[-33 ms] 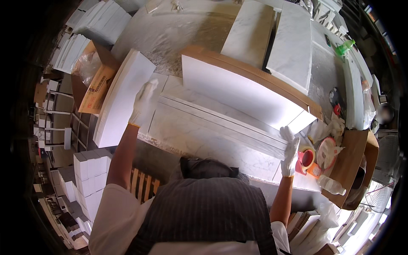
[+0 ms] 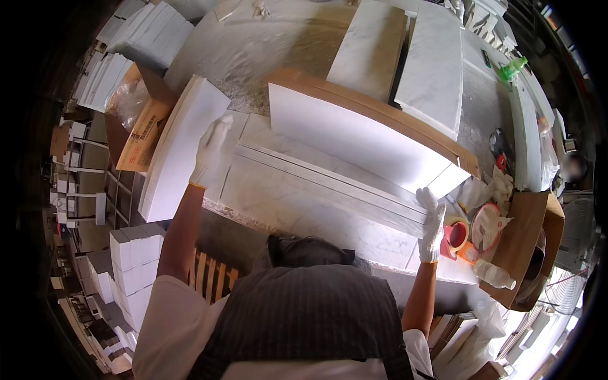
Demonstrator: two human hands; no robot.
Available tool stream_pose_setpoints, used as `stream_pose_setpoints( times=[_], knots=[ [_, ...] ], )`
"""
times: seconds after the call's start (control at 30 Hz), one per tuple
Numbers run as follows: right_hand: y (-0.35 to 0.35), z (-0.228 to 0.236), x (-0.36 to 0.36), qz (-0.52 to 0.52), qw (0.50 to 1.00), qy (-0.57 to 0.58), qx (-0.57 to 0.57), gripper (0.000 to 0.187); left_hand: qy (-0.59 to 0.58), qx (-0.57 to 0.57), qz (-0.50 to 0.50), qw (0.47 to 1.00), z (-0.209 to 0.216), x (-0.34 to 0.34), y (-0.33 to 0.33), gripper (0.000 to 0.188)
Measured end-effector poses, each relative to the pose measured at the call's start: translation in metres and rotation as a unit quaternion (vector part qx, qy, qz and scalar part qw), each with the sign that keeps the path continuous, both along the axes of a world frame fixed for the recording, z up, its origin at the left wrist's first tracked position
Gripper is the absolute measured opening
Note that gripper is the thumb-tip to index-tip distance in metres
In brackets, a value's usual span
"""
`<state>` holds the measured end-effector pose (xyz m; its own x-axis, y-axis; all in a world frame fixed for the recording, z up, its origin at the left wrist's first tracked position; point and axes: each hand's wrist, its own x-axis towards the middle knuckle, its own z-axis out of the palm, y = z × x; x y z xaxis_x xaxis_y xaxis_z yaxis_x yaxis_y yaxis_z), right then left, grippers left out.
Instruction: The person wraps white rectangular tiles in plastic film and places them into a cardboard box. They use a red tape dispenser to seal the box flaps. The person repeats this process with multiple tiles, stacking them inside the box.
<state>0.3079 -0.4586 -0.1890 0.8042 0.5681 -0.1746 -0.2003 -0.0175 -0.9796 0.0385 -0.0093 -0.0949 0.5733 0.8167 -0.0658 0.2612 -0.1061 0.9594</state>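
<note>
Long, narrow white strips point(image 2: 329, 188) lie side by side across a marble-patterned worktop point(image 2: 297, 218). My left hand point(image 2: 211, 149), in a white knit glove, is held edge-down with its fingers stretched out, a little apart from the strips' left end. Beside it stands a white panel point(image 2: 180, 142), tilted. At the strips' right end, my gloved right hand point(image 2: 432, 231) rests its palm side against them, fingers extended and thumb apart. Behind the strips, a long white board point(image 2: 354, 136) stands on edge, backed by brown cardboard point(image 2: 373, 107).
Right of my right hand are a tape roll point(image 2: 456, 235), a clear plastic bottle point(image 2: 494, 274) and an open cardboard box point(image 2: 522, 240). Another carton point(image 2: 142, 139) holding plastic film stands far left. Marble-look slabs point(image 2: 430, 69) lie beyond the board. White blocks point(image 2: 134, 259) are stacked lower left.
My left hand has shifted very slightly, its fingertips drawn a little closer together. The right hand and the strips stay in place.
</note>
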Motion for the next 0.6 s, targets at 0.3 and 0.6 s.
stream_pose_setpoints(
  times=[0.3, 0.6],
  knots=[
    [-0.019, 0.031, 0.016, -0.044, 0.993, -0.107, -0.035, 0.071, 0.048, 0.454, -0.235, 0.858, 0.068, 0.13, -0.057, 0.028],
    [-0.031, 0.097, 0.017, -0.074, 0.926, -0.327, -0.174, 0.048, 0.18, 0.652, -0.381, 0.63, 0.01, 0.249, -0.105, 0.023]
  ],
)
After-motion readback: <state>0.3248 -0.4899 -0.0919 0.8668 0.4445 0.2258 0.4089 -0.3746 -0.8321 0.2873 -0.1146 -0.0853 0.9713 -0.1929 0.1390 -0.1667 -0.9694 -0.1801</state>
